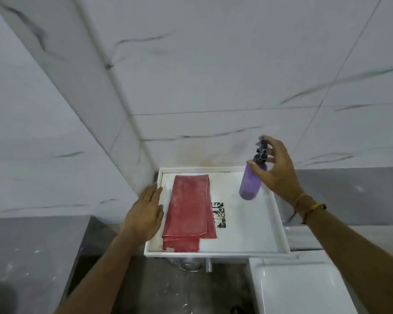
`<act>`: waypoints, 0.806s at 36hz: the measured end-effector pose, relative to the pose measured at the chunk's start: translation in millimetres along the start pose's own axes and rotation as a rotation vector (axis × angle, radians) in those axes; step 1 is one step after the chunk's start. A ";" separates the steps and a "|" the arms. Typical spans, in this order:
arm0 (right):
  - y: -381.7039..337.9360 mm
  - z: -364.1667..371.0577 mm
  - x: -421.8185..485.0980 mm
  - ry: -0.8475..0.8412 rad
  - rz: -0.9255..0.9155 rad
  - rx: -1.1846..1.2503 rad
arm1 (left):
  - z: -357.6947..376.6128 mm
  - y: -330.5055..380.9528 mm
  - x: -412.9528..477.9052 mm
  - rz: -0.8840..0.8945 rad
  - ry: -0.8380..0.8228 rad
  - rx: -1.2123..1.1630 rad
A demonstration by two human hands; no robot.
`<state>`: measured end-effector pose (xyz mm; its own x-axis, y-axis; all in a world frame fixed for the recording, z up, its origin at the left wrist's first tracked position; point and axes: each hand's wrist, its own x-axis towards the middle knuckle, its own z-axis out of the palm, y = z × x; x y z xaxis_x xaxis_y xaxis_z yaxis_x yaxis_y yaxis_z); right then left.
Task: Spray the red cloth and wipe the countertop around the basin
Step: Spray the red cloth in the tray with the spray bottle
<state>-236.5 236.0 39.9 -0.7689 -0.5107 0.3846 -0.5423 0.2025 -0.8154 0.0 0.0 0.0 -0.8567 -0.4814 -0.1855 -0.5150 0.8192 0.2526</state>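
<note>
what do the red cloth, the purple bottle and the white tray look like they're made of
Red cloth: soft woven or microfibre fabric, matte, with folded layers and a stitched hem.
Purple bottle: probably plastic, translucent and frosted, with a dark, likely plastic spray head; the right hand holds it.
White tray: hard and smooth with a raised rim, slightly glossy; ceramic, stone or moulded resin, I cannot tell which.

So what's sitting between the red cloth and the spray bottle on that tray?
In the head view, only a black printed mark on the bare white tray separates the red cloth from the spray bottle.
</note>
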 end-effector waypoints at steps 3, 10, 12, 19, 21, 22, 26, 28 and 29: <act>10.4 11.6 6.9 0.044 -0.045 -0.007 | 20.3 -4.9 0.4 -0.051 -0.038 0.019; 11.0 41.9 5.4 0.218 -0.020 0.108 | 52.9 -13.3 -0.7 -0.053 0.030 -0.063; 13.7 47.8 2.5 0.252 -0.022 0.125 | 58.5 -12.6 -2.5 -0.051 0.050 -0.107; 27.2 46.9 4.2 0.268 -0.056 0.086 | 64.0 -13.3 -1.5 -0.055 0.108 -0.157; 25.2 48.5 5.4 0.292 -0.056 0.075 | 65.5 -14.1 -0.2 -0.057 0.111 -0.151; 22.5 48.9 6.3 0.299 -0.049 0.075 | 66.5 -14.5 0.3 -0.059 0.111 -0.144; -0.6 45.6 2.2 0.207 -0.037 0.058 | 69.9 -17.4 2.0 -0.055 0.126 -0.129; -19.6 41.2 -10.2 0.117 -0.029 0.065 | 71.2 -18.5 2.7 -0.050 0.133 -0.125; -30.9 39.1 -18.8 0.063 -0.014 0.063 | 71.6 -18.6 2.8 -0.054 0.134 -0.124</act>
<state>-192.0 206.7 40.9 -0.7826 -0.4588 0.4208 -0.5320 0.1418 -0.8348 9.3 5.7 -73.2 -0.8196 -0.5679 -0.0759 -0.5533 0.7501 0.3622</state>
